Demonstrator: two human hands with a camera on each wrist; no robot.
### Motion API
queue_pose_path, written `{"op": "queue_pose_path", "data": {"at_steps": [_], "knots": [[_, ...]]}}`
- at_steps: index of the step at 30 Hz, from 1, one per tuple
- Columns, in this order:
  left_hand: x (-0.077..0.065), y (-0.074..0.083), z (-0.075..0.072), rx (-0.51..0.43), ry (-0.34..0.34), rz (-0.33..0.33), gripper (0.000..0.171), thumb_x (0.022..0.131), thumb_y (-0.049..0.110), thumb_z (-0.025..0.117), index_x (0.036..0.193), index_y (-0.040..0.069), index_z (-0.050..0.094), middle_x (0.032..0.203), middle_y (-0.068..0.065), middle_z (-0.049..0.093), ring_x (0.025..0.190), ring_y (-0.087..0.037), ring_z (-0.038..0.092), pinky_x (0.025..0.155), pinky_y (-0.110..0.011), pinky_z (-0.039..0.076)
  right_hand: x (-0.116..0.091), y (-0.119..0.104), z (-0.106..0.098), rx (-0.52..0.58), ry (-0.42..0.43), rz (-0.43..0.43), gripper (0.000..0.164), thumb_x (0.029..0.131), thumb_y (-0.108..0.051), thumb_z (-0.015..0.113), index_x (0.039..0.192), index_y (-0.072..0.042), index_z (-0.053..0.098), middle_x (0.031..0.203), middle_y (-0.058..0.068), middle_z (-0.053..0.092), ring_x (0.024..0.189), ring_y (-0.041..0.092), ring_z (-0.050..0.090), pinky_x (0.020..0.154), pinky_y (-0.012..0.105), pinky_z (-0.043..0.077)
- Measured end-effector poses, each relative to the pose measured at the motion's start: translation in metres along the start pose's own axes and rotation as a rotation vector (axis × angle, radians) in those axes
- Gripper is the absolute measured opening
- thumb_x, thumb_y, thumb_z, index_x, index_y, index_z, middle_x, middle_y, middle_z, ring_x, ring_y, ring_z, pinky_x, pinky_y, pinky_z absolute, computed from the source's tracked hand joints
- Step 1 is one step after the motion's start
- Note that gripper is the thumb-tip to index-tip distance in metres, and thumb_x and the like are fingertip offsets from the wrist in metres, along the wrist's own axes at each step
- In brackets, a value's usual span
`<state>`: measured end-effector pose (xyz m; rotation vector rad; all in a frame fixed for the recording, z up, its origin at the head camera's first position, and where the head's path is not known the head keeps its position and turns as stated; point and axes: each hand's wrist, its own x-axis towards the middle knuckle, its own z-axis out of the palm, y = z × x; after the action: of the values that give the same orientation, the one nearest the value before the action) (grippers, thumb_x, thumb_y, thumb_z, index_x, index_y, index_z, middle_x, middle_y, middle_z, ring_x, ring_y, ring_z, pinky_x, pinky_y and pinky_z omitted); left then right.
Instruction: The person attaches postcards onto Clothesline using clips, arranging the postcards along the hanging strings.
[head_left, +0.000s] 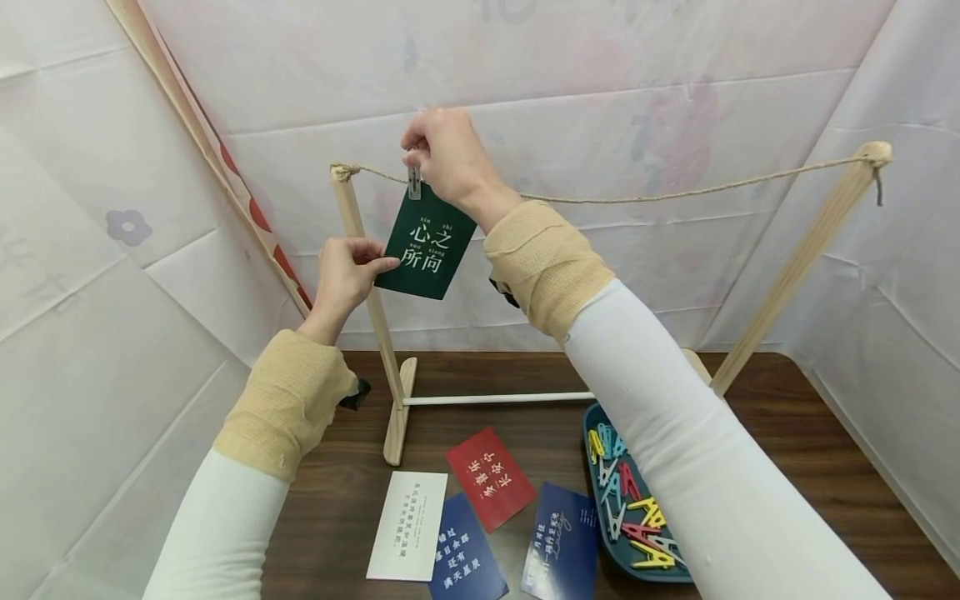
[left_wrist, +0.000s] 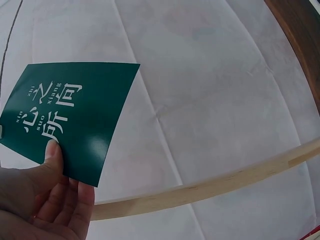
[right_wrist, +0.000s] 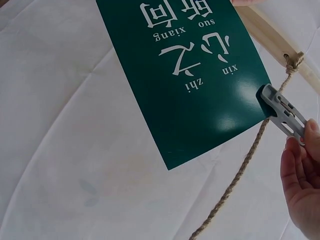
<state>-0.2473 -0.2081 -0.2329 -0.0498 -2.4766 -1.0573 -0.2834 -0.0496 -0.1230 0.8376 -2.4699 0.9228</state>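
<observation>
A dark green card (head_left: 426,242) with white characters hangs tilted at the left end of a twine rope (head_left: 645,197). My left hand (head_left: 348,279) pinches the card's lower left edge between thumb and fingers. My right hand (head_left: 453,158) pinches the tail of a grey clothespin (right_wrist: 284,111). In the right wrist view the clothespin's front end sits over the card's top corner, right at the rope. The left wrist view shows the thumb (left_wrist: 52,155) on the card's printed face, with the fingers behind it.
The rope runs between two wooden posts (head_left: 802,267) joined low by a white bar (head_left: 495,399). On the brown table (head_left: 322,500) lie a white card (head_left: 407,525), a red card (head_left: 491,479) and two blue cards (head_left: 561,542). A blue tray (head_left: 611,557) holds several coloured clothespins.
</observation>
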Motion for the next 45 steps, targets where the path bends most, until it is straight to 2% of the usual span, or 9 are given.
{"op": "queue_pose_path", "data": {"at_steps": [12,15,19,23,26,31,36,42,45], "knots": [[-0.003,0.000,0.006,-0.010,0.052,0.007,0.020,0.080,0.015,0.066,0.083,-0.005,0.066,0.082,-0.017,0.063,0.069,-0.018,0.053,0.058,-0.020,0.040,-0.002,-0.002,0.000,-0.065,-0.082,0.002,0.026,0.089,-0.011,0.053,0.113,-0.005,0.060,0.111,0.006,0.058,0.095,0.012,0.053,0.081,0.019,0.041],[-0.004,0.000,0.009,-0.014,0.075,0.001,0.019,0.080,0.014,0.065,0.085,-0.005,0.066,0.082,-0.017,0.063,0.070,-0.018,0.052,0.058,-0.020,0.040,-0.002,-0.001,0.001,-0.084,-0.093,-0.014,0.024,0.089,-0.012,0.052,0.111,-0.004,0.060,0.105,0.007,0.059,0.089,0.012,0.052,0.077,0.019,0.041],[-0.003,0.001,0.012,-0.003,0.091,-0.009,0.018,0.080,0.013,0.065,0.086,-0.004,0.067,0.082,-0.016,0.063,0.070,-0.018,0.052,0.059,-0.022,0.041,-0.005,0.002,0.001,-0.150,-0.101,-0.062,0.018,0.091,-0.015,0.050,0.098,-0.003,0.061,0.092,0.007,0.057,0.079,0.014,0.047,0.069,0.020,0.038],[-0.003,0.001,0.014,0.017,0.103,-0.008,0.016,0.080,0.011,0.065,0.086,-0.004,0.067,0.081,-0.016,0.063,0.070,-0.018,0.053,0.058,-0.023,0.040,-0.007,0.005,0.003,-0.196,-0.123,-0.074,0.022,0.093,-0.017,0.045,0.105,-0.003,0.057,0.097,0.008,0.051,0.085,0.015,0.044,0.072,0.020,0.037],[-0.004,0.002,0.015,0.022,0.116,-0.008,0.014,0.081,0.009,0.064,0.085,-0.004,0.067,0.081,-0.016,0.063,0.070,-0.019,0.053,0.058,-0.025,0.040,-0.008,0.008,0.005,-0.187,-0.124,-0.081,0.029,0.094,-0.017,0.044,0.116,-0.002,0.052,0.105,0.009,0.050,0.094,0.016,0.044,0.079,0.021,0.037],[-0.006,0.004,0.019,0.056,0.139,0.010,0.013,0.082,0.007,0.062,0.087,-0.004,0.066,0.082,-0.018,0.063,0.071,-0.023,0.057,0.060,-0.031,0.045,-0.009,0.013,0.008,-0.146,-0.103,-0.118,0.033,0.094,-0.016,0.044,0.122,0.000,0.048,0.109,0.012,0.051,0.098,0.018,0.047,0.085,0.022,0.036],[-0.006,0.005,0.023,0.090,0.156,0.014,0.013,0.083,0.005,0.061,0.090,-0.005,0.065,0.083,-0.018,0.063,0.073,-0.025,0.058,0.063,-0.036,0.047,-0.012,0.018,0.009,-0.097,-0.102,-0.091,0.035,0.093,-0.014,0.045,0.125,-0.001,0.045,0.118,0.011,0.051,0.105,0.018,0.049,0.089,0.021,0.037],[-0.006,0.005,0.025,0.068,0.153,-0.017,0.024,0.083,0.003,0.061,0.106,-0.005,0.060,0.093,-0.020,0.062,0.082,-0.027,0.058,0.071,-0.038,0.049,-0.016,0.023,0.009,-0.053,-0.067,-0.046,0.038,0.091,-0.016,0.049,0.127,-0.003,0.044,0.124,0.011,0.050,0.107,0.018,0.051,0.088,0.021,0.038],[-0.006,0.005,0.025,0.060,0.158,-0.008,0.030,0.083,0.002,0.060,0.111,-0.005,0.057,0.096,-0.021,0.061,0.085,-0.028,0.058,0.072,-0.039,0.048,-0.018,0.026,0.007,-0.047,-0.038,-0.040,0.038,0.091,-0.015,0.050,0.126,-0.003,0.046,0.123,0.011,0.050,0.108,0.019,0.049,0.089,0.020,0.036]]}}
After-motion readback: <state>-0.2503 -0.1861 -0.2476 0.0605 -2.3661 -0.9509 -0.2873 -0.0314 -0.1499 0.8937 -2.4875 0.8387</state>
